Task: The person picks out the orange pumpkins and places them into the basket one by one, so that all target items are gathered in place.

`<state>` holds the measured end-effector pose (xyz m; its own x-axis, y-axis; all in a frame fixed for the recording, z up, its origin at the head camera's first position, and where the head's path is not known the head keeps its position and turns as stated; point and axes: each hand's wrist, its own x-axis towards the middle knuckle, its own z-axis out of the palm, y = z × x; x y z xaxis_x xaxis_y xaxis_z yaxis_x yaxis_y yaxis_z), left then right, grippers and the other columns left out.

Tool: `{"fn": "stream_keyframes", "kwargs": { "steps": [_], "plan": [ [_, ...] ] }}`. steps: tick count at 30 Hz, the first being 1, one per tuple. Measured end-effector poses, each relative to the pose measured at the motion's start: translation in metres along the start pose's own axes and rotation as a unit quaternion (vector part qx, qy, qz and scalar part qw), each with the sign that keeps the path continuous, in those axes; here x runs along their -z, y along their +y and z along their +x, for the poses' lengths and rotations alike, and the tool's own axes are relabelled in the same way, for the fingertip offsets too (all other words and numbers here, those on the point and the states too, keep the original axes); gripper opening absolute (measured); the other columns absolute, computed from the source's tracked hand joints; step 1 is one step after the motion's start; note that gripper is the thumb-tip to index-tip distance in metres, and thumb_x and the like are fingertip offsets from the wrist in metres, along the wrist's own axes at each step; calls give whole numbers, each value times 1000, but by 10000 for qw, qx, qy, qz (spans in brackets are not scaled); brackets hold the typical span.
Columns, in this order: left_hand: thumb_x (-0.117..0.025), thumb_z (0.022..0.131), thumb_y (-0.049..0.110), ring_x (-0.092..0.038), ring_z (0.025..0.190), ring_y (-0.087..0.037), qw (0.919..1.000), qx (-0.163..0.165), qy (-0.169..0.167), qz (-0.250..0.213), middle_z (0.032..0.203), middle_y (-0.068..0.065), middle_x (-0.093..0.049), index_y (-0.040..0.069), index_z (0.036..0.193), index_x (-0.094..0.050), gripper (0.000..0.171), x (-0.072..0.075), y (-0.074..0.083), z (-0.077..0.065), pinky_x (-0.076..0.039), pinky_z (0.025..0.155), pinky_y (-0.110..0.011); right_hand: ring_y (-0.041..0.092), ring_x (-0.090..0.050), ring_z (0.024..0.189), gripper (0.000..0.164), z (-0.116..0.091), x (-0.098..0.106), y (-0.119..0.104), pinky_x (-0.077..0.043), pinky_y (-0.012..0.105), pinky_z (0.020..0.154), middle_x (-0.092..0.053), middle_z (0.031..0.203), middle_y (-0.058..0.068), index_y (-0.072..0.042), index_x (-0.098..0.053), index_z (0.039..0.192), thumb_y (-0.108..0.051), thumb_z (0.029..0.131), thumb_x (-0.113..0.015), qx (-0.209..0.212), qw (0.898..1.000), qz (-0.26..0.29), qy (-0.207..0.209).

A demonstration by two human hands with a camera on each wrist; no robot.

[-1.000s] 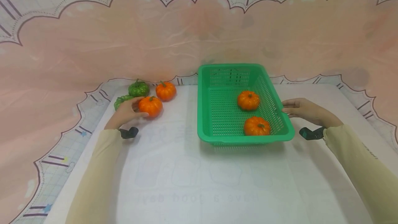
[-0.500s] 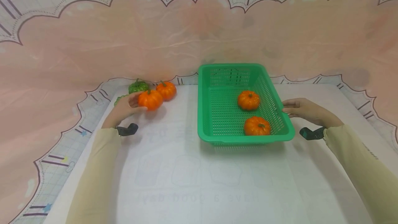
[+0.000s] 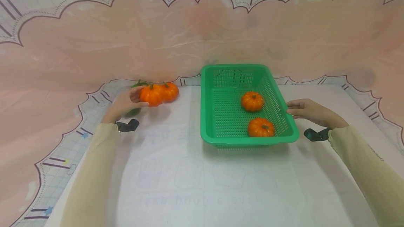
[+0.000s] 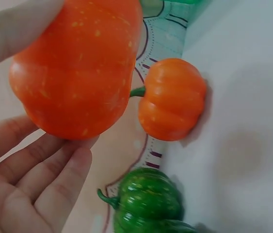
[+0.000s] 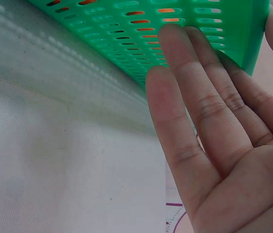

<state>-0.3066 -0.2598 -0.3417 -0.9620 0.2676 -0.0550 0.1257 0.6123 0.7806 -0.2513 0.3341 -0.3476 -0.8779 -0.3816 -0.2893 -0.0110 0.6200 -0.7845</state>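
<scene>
My left hand (image 3: pixel 121 104) grips an orange mini pumpkin (image 3: pixel 152 95) between thumb and fingers, raised over the white table with its shadow below. In the left wrist view this pumpkin (image 4: pixel 78 68) fills the top left. Close behind it sits a second orange pumpkin (image 3: pixel 171 92). A green pumpkin (image 4: pixel 148 199) shows low in the left wrist view, with part of another at the bottom edge. At the right, my right hand (image 3: pixel 310 112) holds the rim of a green plastic basket (image 3: pixel 249 141), its fingers rather straight along the outer wall.
Inside the basket two orange pumpkins lie on the right side, one farther back (image 3: pixel 252 101) and one near the front (image 3: pixel 261 128). A peach-coloured patterned cloth (image 3: pixel 202 34) hangs behind the white table (image 3: pixel 202 178).
The left hand has lifted its pumpkin off the table and away from me, so it now overlaps the rear orange pumpkin in the head view. The right hand and basket stay put.
</scene>
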Motion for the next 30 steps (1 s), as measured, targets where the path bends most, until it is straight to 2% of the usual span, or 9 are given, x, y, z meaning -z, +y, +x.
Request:
{"fn": "stream_keyframes", "kwargs": {
  "steps": [5, 9, 14, 24, 30],
  "plan": [
    [-72, 83, 27, -34, 138, -34, 9998, -125, -150, 47, 152, -13, -32, 11, 149, -25, 82, 7, 16, 4, -30, 113, -52, -16, -53, 96, 57, 0, 1, -1, -52, 32, 95, -41, 140, 32, 14, -32, 138, -23, 98, -49, -16, 10000, -23, -12],
    [-73, 82, 28, -32, 139, -34, 9995, -212, -190, 166, 154, -12, -30, 11, 149, -25, 84, 10, 27, 10, -28, 114, -52, -16, -54, 96, 58, 0, 2, -1, -52, 31, 94, -41, 140, 31, 13, -32, 139, -25, 98, -49, -62, 9999, -77, 18],
    [-76, 79, 27, -34, 138, -32, 9985, -490, -185, 157, 153, -10, -32, 10, 147, -29, 84, 12, 39, 19, -28, 115, -50, -16, -54, 95, 59, 0, 3, -1, -52, 31, 94, -42, 140, 31, 13, -32, 139, -26, 98, -49, -59, 9999, -99, 32],
    [-75, 80, 30, -34, 138, -32, 9959, -502, -485, 578, 153, -10, -31, 13, 147, -30, 82, 15, 62, 31, -29, 114, -51, -15, -55, 96, 57, 1, 3, 0, -52, 34, 95, -42, 138, 32, 13, -34, 138, -25, 98, -49, -9, 9999, -96, 37],
    [-75, 80, 31, -34, 138, -31, 9941, -621, -577, 680, 152, -9, -33, 14, 146, -32, 81, 13, 71, 37, -30, 114, -51, -13, -56, 96, 56, 1, 4, 0, -53, 26, 91, -48, 135, 28, 13, -36, 136, -25, 97, -50, 8, 9999, -92, 60]
  ]
}}
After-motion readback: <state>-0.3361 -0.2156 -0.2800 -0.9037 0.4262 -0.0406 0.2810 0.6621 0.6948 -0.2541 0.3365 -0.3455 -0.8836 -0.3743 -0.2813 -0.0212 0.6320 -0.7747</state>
